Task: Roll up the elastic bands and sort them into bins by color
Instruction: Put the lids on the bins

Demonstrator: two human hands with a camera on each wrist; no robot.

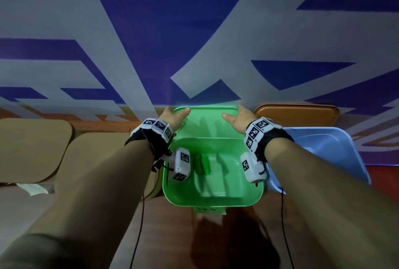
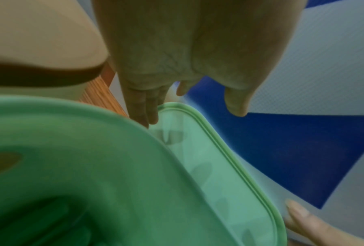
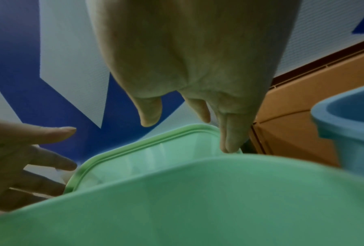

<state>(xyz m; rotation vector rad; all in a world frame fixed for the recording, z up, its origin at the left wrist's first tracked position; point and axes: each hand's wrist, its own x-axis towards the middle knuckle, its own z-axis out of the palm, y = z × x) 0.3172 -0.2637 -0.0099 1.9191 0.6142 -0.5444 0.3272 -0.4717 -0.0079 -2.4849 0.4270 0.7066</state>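
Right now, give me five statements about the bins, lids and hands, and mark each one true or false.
1. Rolled green bands lie inside the green bin. True.
2. The left hand grips a rolled band. False: it holds no band; its straight fingers reach to the left edge of the green lid.
3. The green lid stands behind the green bin, not on it. True.
4. The blue bin sits to the left of the green bin. False: it sits to the right.
5. The right hand is a closed fist. False: its fingers are straight, at the lid's right edge.
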